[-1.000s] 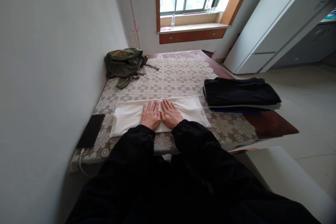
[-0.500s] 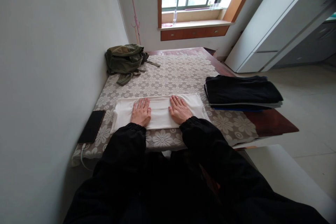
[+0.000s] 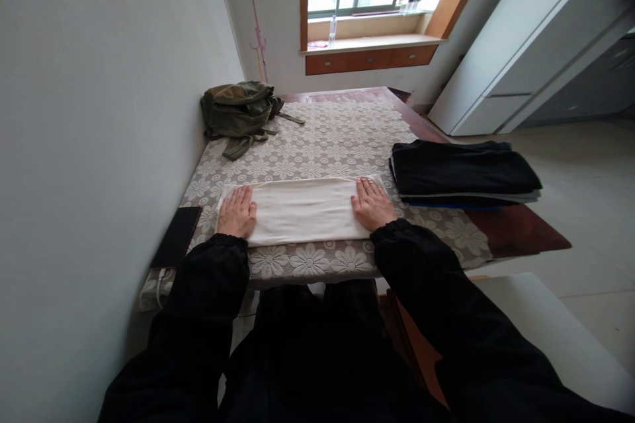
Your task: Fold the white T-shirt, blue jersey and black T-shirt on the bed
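A white folded cloth (image 3: 305,211), which looks like a garment, lies as a long flat strip near the front edge of the table. My left hand (image 3: 237,212) rests flat on its left end, fingers stretched out. On the right end lies my right hand (image 3: 372,203), palm down with the fingers extended. Both hands press on the fabric without gripping it. Faint creases run along the cloth between them.
A stack of folded dark clothes (image 3: 464,172) sits to the right on the lace tablecloth (image 3: 322,145). At the back left is a green backpack (image 3: 241,112). A black phone (image 3: 177,236) with a white cable lies by the wall. A white fridge (image 3: 510,46) stands beyond.
My hands have slid apart over the white cloth, the left one to its left end and the right one to its right end. The middle of the cloth is now uncovered.
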`<state>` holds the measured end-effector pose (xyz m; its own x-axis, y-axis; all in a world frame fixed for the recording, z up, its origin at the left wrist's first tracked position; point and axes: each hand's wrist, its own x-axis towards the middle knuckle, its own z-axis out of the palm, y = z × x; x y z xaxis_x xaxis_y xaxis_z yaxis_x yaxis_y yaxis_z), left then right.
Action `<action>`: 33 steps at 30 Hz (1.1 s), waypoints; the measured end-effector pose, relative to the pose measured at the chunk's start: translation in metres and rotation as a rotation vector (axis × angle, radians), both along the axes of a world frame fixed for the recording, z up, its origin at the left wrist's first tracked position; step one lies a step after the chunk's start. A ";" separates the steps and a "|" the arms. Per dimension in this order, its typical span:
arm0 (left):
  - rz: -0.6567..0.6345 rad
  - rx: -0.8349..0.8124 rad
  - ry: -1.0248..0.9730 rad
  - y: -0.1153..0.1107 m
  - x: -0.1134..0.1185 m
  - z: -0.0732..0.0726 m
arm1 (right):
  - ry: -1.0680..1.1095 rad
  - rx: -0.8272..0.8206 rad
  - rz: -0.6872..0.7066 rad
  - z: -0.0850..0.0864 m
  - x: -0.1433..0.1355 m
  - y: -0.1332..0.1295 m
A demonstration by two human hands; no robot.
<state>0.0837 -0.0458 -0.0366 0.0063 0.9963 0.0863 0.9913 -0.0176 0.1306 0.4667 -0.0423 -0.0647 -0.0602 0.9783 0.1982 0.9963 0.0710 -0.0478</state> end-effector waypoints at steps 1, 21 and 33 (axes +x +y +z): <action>0.006 -0.001 -0.006 0.001 -0.003 0.001 | 0.000 -0.006 -0.004 -0.001 0.006 0.001; -0.024 -0.079 0.091 -0.006 -0.005 0.006 | -0.092 -0.014 0.209 0.005 0.008 -0.009; -0.074 -0.097 0.077 -0.003 0.016 0.006 | -0.022 -0.129 0.057 0.013 -0.027 -0.006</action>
<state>0.0995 -0.0486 -0.0303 0.0826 0.9965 -0.0141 0.9949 -0.0816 0.0593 0.4395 -0.0483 -0.0522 -0.1198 0.9904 0.0689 0.9917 0.1226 -0.0380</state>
